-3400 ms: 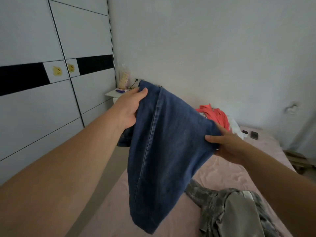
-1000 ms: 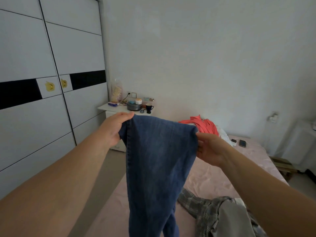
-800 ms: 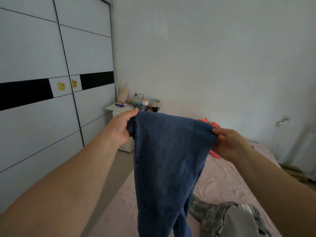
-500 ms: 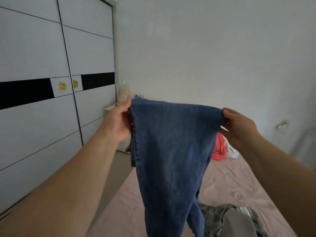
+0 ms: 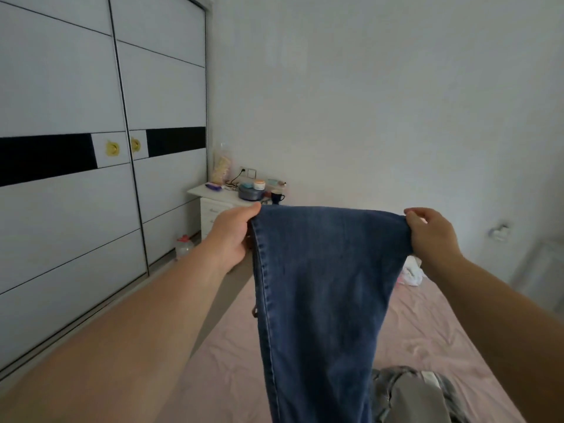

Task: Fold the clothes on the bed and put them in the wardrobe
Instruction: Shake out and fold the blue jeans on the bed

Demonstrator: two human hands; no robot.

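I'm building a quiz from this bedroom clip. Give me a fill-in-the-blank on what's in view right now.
1. Both hands, left hand and right hand, hold up a pair of blue ____.
2. The wardrobe doors are ____.
3. The sheet on the bed is ____ in colour.
4. The dark mug stands on the white ____.

Missing words: jeans; closed; pink; nightstand

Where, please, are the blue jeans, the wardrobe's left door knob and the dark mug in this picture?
blue jeans (image 5: 323, 270): head view, on the denim below the held top edge.
left door knob (image 5: 112, 148): head view, on the yellow knob's face.
dark mug (image 5: 276, 197): head view, on the mug's body.
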